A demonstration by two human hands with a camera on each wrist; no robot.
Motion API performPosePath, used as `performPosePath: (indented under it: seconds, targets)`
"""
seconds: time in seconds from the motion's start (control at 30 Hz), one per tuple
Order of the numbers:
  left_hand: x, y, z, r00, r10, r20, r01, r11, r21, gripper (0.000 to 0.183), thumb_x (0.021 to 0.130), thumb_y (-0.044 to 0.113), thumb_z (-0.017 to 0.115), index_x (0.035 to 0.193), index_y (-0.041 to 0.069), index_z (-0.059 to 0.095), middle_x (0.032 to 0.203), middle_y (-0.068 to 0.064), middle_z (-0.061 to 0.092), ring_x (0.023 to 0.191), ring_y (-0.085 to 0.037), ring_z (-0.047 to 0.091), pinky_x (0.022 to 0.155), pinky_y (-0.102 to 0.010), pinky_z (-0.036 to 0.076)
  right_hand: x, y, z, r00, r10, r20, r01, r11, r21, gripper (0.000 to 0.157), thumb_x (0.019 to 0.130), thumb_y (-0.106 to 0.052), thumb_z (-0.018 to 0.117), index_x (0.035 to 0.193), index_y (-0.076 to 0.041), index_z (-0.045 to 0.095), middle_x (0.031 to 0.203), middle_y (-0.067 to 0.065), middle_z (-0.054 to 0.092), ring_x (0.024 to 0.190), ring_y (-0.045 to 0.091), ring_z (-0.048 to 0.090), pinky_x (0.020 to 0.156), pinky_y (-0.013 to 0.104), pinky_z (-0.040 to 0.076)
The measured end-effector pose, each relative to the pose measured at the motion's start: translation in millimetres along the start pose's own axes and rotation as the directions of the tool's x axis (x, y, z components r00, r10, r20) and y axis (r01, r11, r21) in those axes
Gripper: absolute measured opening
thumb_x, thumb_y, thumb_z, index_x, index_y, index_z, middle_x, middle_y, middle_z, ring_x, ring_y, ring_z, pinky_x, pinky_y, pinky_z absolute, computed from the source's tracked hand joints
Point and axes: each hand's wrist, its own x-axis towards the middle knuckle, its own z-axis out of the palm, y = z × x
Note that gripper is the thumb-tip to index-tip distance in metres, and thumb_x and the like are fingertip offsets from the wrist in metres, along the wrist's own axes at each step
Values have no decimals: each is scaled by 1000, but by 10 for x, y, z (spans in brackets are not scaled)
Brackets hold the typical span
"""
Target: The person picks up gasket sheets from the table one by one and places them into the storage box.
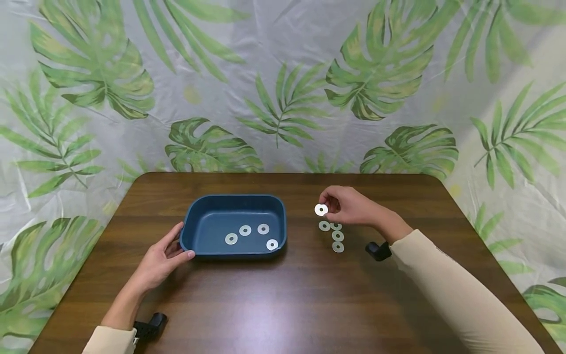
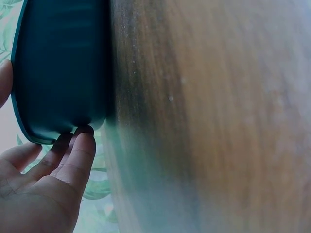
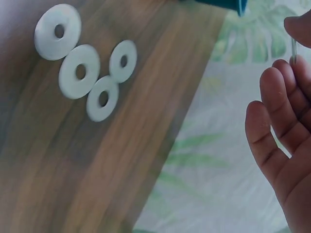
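Pinching one washer [image 1: 317,211] between thumb and fingertips, your right hand [image 1: 349,206] is closed down to the washer's thickness; the right wrist view shows it edge-on, with the other fingers loosely bent. This washer is raised off the table [image 1: 247,300], to the right of the blue tray [image 1: 208,231] and well apart from it. Below your right hand, four loose washers [image 1: 340,238] lie flat on the wood, touching in a chain in the right wrist view; in the head view your fingers partly cover one. Your left hand [image 1: 156,260] holds the tray's left end, partly spread: thumb at the near left corner, fingertips against the outer wall. The tray sits upright on the table, with four tray washers [image 1: 241,230] inside: three across the middle of the floor, one by the near right corner. Noted also: beige sleeves [image 1: 442,275] on both arms, a black mount [image 1: 379,250] by your right wrist, leaf-print cloth [image 1: 283,39] behind the table.
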Motion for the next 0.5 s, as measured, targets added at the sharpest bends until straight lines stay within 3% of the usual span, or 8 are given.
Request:
performPosePath:
  seconds: [0.5]
  targets:
    - [0,2,6,1000,13,-3,-13,1000,-5,79,86,20,64,147,8,16,144,-27,31,123,-39,42,82,-7,45,428,-339,83,995,-75,59,79,995,-62,22,77,-14,63,98,-13,57,85,-1,58,76,13,55,68,23,47]
